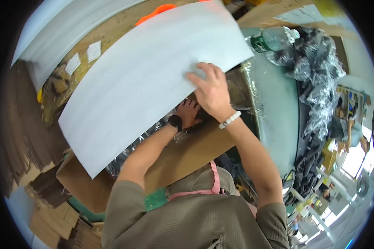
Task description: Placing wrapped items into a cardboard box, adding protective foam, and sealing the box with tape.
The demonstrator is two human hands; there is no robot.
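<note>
A large white sheet [153,66], like foam or paper, lies slanted across an open brown cardboard box [195,151]. My right hand [213,91], with a pale beaded bracelet at the wrist, rests on the sheet's near edge. Its fingers are apart and slightly bent, their tips blurred against the white surface. Below that edge my left hand [188,113] reaches into the box, fingers spread flat, a black watch on its wrist. Clear plastic wrapping [156,128] over something dark shows beside the left wrist. The sheet hides most of the box's contents.
A green-tinted plastic bottle [274,39] lies on the grey-green surface [276,103] at right, beside crumpled clear plastic [320,79]. An orange object [158,11] sits behind the sheet. Stacked cardboard [27,124] stands at left. A person [353,133] is far off at right.
</note>
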